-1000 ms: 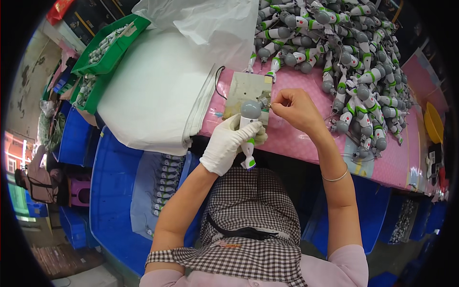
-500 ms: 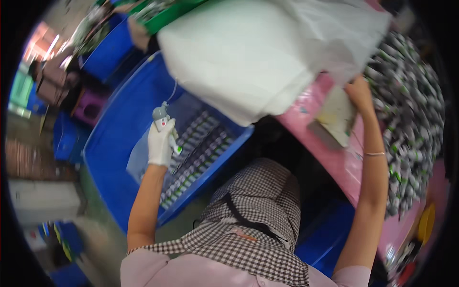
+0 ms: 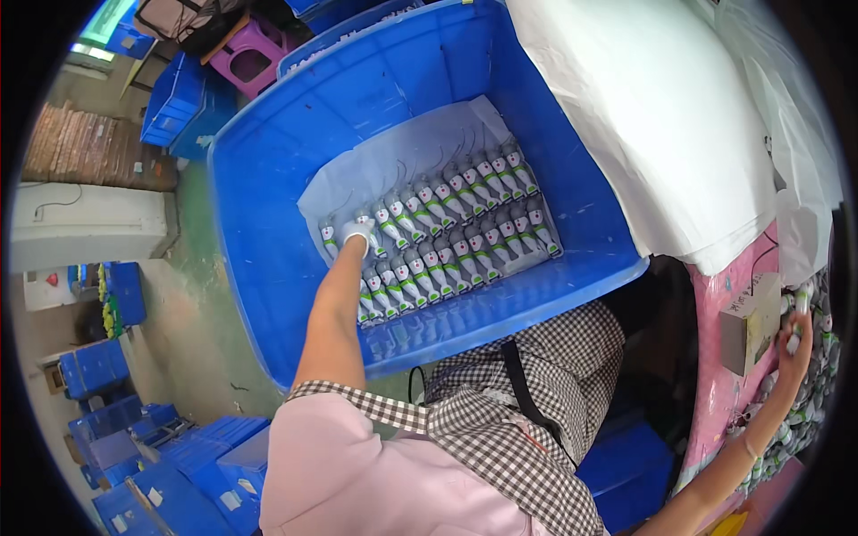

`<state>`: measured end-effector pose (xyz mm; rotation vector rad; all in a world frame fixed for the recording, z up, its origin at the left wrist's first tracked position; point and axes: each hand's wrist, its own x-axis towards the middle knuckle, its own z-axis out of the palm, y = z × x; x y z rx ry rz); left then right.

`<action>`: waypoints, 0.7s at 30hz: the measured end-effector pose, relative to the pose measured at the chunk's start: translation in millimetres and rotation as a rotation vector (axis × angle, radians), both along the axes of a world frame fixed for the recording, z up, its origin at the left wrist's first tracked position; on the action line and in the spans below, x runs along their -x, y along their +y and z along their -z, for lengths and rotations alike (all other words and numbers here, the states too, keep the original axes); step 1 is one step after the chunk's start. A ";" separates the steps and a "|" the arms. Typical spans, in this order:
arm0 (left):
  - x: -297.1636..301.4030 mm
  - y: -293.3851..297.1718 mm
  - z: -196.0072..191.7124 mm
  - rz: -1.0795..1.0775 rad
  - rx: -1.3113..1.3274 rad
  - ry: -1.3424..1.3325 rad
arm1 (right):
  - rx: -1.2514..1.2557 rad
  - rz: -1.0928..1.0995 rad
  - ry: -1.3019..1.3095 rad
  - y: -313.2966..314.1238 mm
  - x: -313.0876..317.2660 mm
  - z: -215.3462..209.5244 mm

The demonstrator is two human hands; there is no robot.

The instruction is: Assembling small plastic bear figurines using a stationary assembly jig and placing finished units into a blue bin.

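My gloved left hand (image 3: 357, 234) reaches into a large blue tub (image 3: 268, 179) at the left end of a row of painted pieces. Its fingers, partly hidden, are closed on one small grey, white and green piece (image 3: 365, 220). Beside it several matching pieces (image 3: 460, 196) lie in two slanted rows on a translucent sheet (image 3: 393, 147); thin wires or cords stick up from the far row. At the far right my bare right hand (image 3: 795, 344) is closed around a similar white and green piece (image 3: 794, 332) above a heap of them (image 3: 809, 402).
A small grey-white block (image 3: 749, 323) stands on the pink-covered table (image 3: 719, 393) beside the heap. White sheeting (image 3: 661, 125) drapes over the tub's right side. Blue crates (image 3: 170, 482) stand on the floor at lower left, and a purple stool (image 3: 250, 58) is beyond the tub.
My view has swung toward the tub. The left hand has lowered its piece to the row on the sheet. The right hand has left the block and taken a piece from the heap.
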<state>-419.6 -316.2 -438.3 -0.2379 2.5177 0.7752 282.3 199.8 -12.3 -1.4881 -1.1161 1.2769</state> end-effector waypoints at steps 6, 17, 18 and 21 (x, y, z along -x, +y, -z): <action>-34.1 55.4 -9.1 0.048 0.084 0.115 | -0.102 -0.039 -0.061 -68.8 -57.7 -32.0; -22.0 120.4 -126.5 0.326 -0.257 0.605 | -0.006 -0.131 0.404 -155.1 -3.3 -19.5; -47.3 159.2 -166.9 0.289 -0.510 0.536 | -0.005 -0.147 0.372 -159.1 0.3 -20.7; -132.3 237.0 -277.2 0.408 -0.964 0.434 | -0.131 -0.194 0.703 -169.1 10.7 -22.3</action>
